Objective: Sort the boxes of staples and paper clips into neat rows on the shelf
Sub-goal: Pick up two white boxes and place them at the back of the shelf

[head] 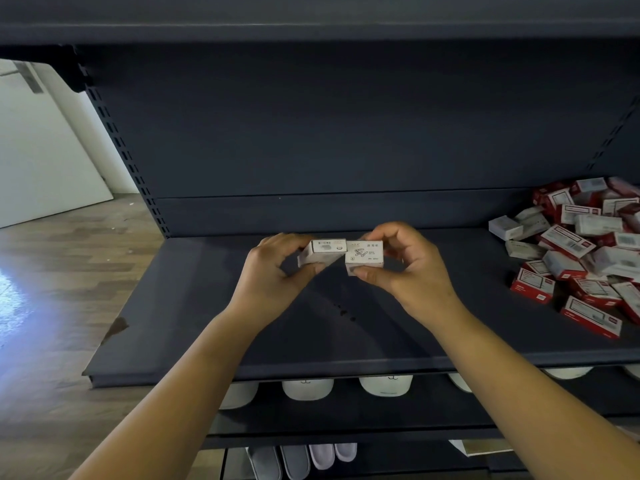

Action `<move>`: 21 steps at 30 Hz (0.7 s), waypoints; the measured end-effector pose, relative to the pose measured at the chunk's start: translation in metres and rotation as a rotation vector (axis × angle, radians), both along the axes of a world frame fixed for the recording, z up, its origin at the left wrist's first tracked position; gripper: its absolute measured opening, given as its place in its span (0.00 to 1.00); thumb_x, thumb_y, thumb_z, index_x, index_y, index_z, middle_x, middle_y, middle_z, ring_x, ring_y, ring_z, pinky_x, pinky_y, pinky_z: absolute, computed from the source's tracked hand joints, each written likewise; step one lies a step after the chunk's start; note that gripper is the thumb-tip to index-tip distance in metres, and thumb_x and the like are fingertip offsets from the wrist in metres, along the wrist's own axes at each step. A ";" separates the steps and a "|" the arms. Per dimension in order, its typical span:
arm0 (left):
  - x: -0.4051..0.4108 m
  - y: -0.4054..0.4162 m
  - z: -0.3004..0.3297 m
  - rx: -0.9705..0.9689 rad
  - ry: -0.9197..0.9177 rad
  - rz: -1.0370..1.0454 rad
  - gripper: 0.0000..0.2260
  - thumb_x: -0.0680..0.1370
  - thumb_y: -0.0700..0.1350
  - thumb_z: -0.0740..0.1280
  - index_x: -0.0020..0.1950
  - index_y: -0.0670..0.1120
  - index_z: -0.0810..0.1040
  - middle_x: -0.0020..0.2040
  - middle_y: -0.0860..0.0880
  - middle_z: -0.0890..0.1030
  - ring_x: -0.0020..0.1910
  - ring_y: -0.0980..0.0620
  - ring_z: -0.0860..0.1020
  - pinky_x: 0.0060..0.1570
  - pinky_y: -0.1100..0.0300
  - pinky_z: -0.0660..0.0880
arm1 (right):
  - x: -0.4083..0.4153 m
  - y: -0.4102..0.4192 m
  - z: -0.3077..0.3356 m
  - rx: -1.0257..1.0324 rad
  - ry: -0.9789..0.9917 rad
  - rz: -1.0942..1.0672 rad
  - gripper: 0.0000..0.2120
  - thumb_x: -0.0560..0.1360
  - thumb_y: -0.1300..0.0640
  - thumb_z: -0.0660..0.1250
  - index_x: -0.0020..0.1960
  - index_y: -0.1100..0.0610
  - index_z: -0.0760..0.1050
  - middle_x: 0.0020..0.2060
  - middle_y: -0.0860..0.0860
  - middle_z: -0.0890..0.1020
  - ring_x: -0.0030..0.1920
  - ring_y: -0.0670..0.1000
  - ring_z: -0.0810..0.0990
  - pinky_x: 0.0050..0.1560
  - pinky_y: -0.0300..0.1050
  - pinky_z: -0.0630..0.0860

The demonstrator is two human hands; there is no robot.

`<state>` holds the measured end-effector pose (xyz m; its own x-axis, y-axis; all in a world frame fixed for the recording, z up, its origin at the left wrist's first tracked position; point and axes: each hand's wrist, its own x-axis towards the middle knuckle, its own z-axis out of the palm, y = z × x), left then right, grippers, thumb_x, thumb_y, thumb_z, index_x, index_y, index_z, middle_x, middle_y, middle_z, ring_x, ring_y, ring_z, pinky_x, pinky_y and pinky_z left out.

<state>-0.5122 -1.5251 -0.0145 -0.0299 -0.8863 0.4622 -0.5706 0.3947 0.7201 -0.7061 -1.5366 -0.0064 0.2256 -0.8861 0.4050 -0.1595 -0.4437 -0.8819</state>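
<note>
Nearest the camera, two bare forearms reached up and forward over the front edge of the dark shelf (207, 358). Below that edge, pale rounded caps sat on a lower shelf, and grey slippers (301, 460) lay lower still.

The left hand (273, 275) pinched a small white box (320, 254) between thumb and fingertips, tilted with one long edge raised. The right hand (408, 268) pinched a second white box (364, 257), which showed a paper-clip drawing on its face. The two boxes met at their inner ends, held just above the middle of the shelf; whether either touched the board could not be told. Both grips were closed on their boxes, neither released.

Further off to the right lay the unsorted pile (581, 251): red-and-white boxes jumbled with plain white ones, heaped at all angles against the right end. The left and centre of the shelf carried no row yet, so the sorting looked barely begun.

The step in hand seemed to be reading the two labels and setting down a first pair. To do it well, the person would likely level the tilted box, turn both printed faces the same way, and seat them flush, side by side, square to the shelf's front edge. Starting well to the left would leave room for a separate row of the red boxes. Pressing lightly should keep the thin card from denting.
</note>
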 end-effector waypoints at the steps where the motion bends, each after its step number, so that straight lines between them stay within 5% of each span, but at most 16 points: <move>1: 0.000 0.000 0.001 0.008 0.012 -0.002 0.11 0.71 0.40 0.73 0.51 0.50 0.81 0.48 0.57 0.80 0.53 0.53 0.77 0.56 0.50 0.74 | 0.000 0.000 0.001 -0.008 0.001 0.001 0.17 0.65 0.67 0.75 0.44 0.50 0.74 0.45 0.48 0.82 0.51 0.48 0.79 0.57 0.46 0.74; 7: -0.002 0.000 0.005 -0.004 0.044 -0.014 0.17 0.71 0.40 0.73 0.48 0.62 0.75 0.49 0.59 0.80 0.53 0.53 0.77 0.56 0.50 0.74 | 0.000 -0.001 0.001 -0.005 -0.018 0.019 0.18 0.64 0.69 0.75 0.45 0.51 0.74 0.44 0.46 0.82 0.49 0.45 0.80 0.53 0.38 0.74; 10: -0.002 0.000 0.005 -0.010 0.043 -0.022 0.15 0.71 0.41 0.73 0.48 0.60 0.75 0.48 0.59 0.80 0.52 0.54 0.78 0.55 0.52 0.74 | 0.000 0.000 0.000 0.005 -0.009 0.017 0.18 0.64 0.69 0.75 0.45 0.52 0.74 0.45 0.47 0.82 0.50 0.45 0.80 0.53 0.37 0.75; 15: -0.003 0.000 0.006 -0.010 0.057 -0.033 0.13 0.71 0.38 0.73 0.45 0.56 0.76 0.43 0.58 0.79 0.46 0.61 0.76 0.47 0.71 0.70 | -0.003 -0.001 -0.001 0.067 -0.028 0.012 0.20 0.66 0.71 0.73 0.47 0.51 0.71 0.46 0.48 0.82 0.49 0.45 0.80 0.49 0.37 0.74; 21: -0.002 0.000 0.007 -0.001 0.067 -0.034 0.13 0.70 0.37 0.73 0.43 0.55 0.76 0.42 0.58 0.78 0.44 0.60 0.76 0.46 0.71 0.69 | -0.006 -0.004 -0.005 0.114 -0.010 0.016 0.29 0.66 0.72 0.71 0.55 0.43 0.71 0.47 0.48 0.78 0.49 0.46 0.79 0.51 0.44 0.77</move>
